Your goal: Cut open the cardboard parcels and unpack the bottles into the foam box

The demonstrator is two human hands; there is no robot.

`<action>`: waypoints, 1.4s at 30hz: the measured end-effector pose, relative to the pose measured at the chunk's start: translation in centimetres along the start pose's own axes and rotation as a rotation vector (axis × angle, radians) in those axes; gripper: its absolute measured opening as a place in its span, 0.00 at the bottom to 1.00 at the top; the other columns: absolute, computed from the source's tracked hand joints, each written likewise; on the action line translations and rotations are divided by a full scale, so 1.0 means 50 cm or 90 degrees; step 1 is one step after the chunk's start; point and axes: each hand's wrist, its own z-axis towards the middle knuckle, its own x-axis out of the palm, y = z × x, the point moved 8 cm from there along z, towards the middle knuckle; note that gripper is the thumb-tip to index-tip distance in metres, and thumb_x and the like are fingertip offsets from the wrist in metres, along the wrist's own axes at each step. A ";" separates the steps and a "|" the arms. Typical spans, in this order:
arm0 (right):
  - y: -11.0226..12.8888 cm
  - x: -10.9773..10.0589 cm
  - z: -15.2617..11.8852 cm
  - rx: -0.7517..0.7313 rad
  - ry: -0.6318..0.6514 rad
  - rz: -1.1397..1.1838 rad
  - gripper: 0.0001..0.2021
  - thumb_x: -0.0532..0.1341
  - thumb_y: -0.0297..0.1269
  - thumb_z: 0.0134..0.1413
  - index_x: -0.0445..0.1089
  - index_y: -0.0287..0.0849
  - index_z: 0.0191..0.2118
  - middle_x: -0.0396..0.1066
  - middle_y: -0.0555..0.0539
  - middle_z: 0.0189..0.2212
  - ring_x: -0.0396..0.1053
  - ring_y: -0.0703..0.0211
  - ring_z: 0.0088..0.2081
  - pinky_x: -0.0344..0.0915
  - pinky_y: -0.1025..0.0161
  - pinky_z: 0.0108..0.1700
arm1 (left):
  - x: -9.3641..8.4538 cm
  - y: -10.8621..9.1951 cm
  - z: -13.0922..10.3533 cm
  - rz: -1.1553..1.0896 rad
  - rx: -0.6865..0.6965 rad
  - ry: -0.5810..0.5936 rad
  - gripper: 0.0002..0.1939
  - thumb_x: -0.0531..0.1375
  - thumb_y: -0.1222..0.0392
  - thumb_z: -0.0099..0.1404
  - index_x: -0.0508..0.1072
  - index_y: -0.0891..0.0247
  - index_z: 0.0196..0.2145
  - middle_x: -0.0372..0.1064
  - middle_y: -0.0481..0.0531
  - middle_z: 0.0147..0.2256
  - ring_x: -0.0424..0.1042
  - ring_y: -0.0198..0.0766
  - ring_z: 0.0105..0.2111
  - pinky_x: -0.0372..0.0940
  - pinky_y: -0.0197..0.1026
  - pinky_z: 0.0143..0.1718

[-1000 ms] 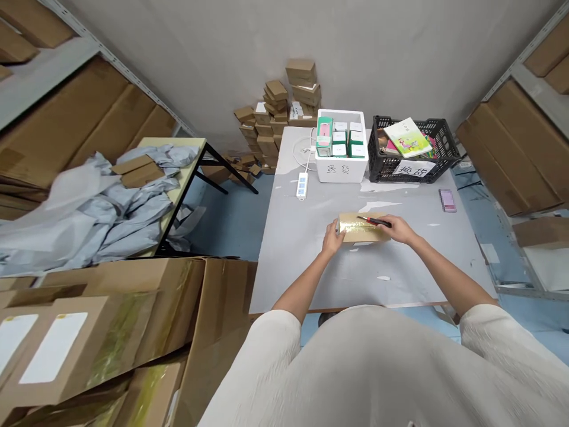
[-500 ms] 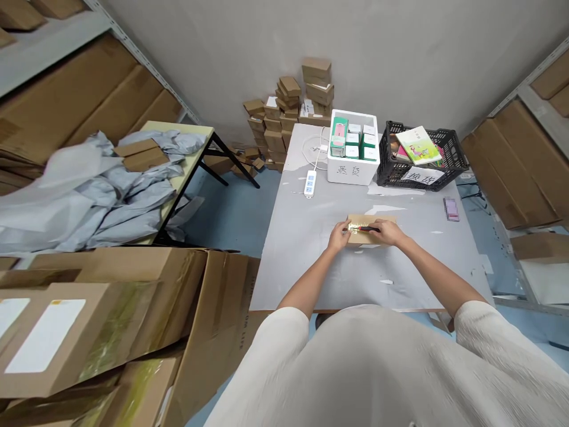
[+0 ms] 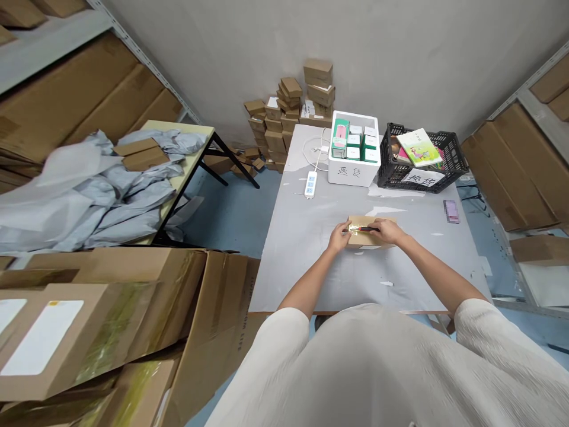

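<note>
A small brown cardboard box with shiny clear tape on top lies on the grey-covered table in front of me. My left hand is closed on the box's left end, thumb near the tape. My right hand is closed around a slim black-and-red box cutter. The cutter lies almost level over the box top, its front end pointing left at the tape. Its blade is too small to make out clearly.
Behind the box stand a white foam bin of green-and-white boxes and a black crate with books. A power strip lies left of them. Stacked cartons rise at my left; a side table holds grey bags.
The view has shifted very slightly. Both hands, the box and the cutter keep practically the same positions.
</note>
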 end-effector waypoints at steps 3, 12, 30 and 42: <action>0.001 -0.001 0.000 0.002 -0.004 -0.002 0.21 0.54 0.42 0.74 0.75 0.50 0.64 0.76 0.42 0.57 0.74 0.47 0.54 0.65 0.61 0.45 | -0.001 -0.002 0.000 0.009 0.000 -0.007 0.27 0.64 0.62 0.69 0.75 0.56 0.64 0.72 0.58 0.60 0.79 0.42 0.48 0.74 0.47 0.56; 0.006 0.003 0.002 0.022 0.000 -0.023 0.20 0.53 0.40 0.75 0.75 0.50 0.64 0.75 0.42 0.57 0.74 0.48 0.53 0.64 0.62 0.44 | 0.000 -0.003 0.000 0.016 0.001 -0.005 0.26 0.63 0.63 0.69 0.75 0.58 0.64 0.72 0.59 0.61 0.78 0.42 0.48 0.74 0.48 0.57; 0.022 -0.002 0.007 0.020 0.023 -0.071 0.19 0.51 0.40 0.77 0.76 0.47 0.59 0.76 0.40 0.52 0.75 0.50 0.47 0.61 0.61 0.41 | -0.001 0.003 0.005 0.011 0.005 0.004 0.26 0.63 0.61 0.70 0.75 0.58 0.65 0.72 0.59 0.61 0.78 0.41 0.48 0.73 0.49 0.58; -0.006 -0.002 0.001 0.032 0.029 -0.070 0.20 0.52 0.38 0.75 0.78 0.49 0.60 0.76 0.40 0.52 0.75 0.49 0.47 0.62 0.60 0.41 | -0.007 -0.005 -0.002 0.050 0.005 0.004 0.25 0.62 0.60 0.71 0.75 0.57 0.64 0.72 0.59 0.60 0.79 0.43 0.48 0.74 0.49 0.57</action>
